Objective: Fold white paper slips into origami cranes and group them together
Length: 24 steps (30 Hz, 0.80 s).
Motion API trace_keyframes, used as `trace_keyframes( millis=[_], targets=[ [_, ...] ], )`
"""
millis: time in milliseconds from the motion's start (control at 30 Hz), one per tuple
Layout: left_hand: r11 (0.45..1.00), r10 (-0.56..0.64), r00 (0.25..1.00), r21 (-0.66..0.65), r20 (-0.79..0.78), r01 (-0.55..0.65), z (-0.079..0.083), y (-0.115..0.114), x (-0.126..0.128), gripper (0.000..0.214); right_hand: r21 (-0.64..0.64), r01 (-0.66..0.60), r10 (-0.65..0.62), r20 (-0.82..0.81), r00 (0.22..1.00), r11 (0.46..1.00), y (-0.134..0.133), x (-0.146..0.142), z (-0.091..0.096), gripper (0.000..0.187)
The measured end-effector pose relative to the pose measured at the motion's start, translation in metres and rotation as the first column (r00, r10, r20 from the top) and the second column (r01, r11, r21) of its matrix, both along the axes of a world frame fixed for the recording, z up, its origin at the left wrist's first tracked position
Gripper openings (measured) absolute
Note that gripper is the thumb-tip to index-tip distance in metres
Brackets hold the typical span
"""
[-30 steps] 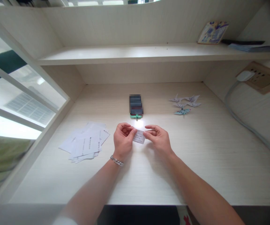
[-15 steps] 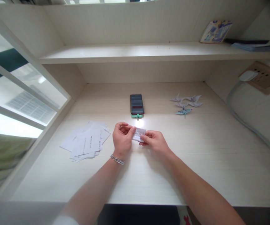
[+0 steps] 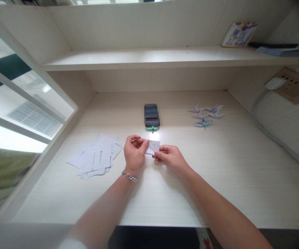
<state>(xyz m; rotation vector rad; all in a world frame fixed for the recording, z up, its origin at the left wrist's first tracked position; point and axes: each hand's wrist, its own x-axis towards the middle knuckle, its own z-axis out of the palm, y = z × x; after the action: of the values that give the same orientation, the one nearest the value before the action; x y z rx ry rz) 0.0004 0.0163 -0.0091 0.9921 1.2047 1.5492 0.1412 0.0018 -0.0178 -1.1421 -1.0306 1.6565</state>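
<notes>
A small folded piece of white paper (image 3: pixel 152 147) with printed marks is held just above the desk, between both hands. My left hand (image 3: pixel 136 151) pinches its left edge between thumb and fingers. At the lower right corner, my right hand (image 3: pixel 170 156) grips the same paper with thumb and fingertips. A loose pile of printed white sheets (image 3: pixel 97 157) lies left of my left hand. Several folded paper cranes (image 3: pixel 209 112), mostly white, sit at the back right, with a bluish crane (image 3: pixel 203 123) in front of them.
Beyond my hands a phone (image 3: pixel 152 114) lies on the desk (image 3: pixel 229 180), a green piece at its near end. A shelf (image 3: pixel 139 57) spans the back and bears a small colourful box (image 3: pixel 239 34). A cable (image 3: pixel 271 133) hangs from the socket (image 3: pixel 295 86) at right.
The folded paper has shifted slightly left and tilts less. My right hand has slid a little left and down along its edge; my left hand has moved very slightly left.
</notes>
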Motion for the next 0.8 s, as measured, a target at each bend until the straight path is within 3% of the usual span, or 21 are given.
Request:
trace_keyframes(
  millis=[267,467,667,800],
  targets=[
    [1.000,-0.023,1.000,0.003,-0.012,0.023,0.0008,-0.0006,0.0006,0.036,-0.003,0.062,-0.061,0.020,0.998,0.998,0.0014,0.0005,0.0005,0.033],
    [0.993,-0.117,0.993,-0.022,0.000,0.117,0.0014,-0.0010,0.0009,0.036,0.060,0.132,-0.132,-0.002,0.991,0.989,0.0033,0.0045,-0.0030,0.031],
    [0.966,-0.249,0.968,-0.071,-0.009,0.248,-0.0030,-0.0039,0.0023,0.036,0.168,0.025,-0.048,0.131,0.990,0.985,0.0033,0.0076,-0.0008,0.027],
    [0.959,-0.269,0.963,-0.097,-0.020,0.266,-0.0061,-0.0046,0.0024,0.035,0.237,-0.006,-0.052,0.236,0.970,0.972,0.0019,0.0085,0.0013,0.024]
  ],
)
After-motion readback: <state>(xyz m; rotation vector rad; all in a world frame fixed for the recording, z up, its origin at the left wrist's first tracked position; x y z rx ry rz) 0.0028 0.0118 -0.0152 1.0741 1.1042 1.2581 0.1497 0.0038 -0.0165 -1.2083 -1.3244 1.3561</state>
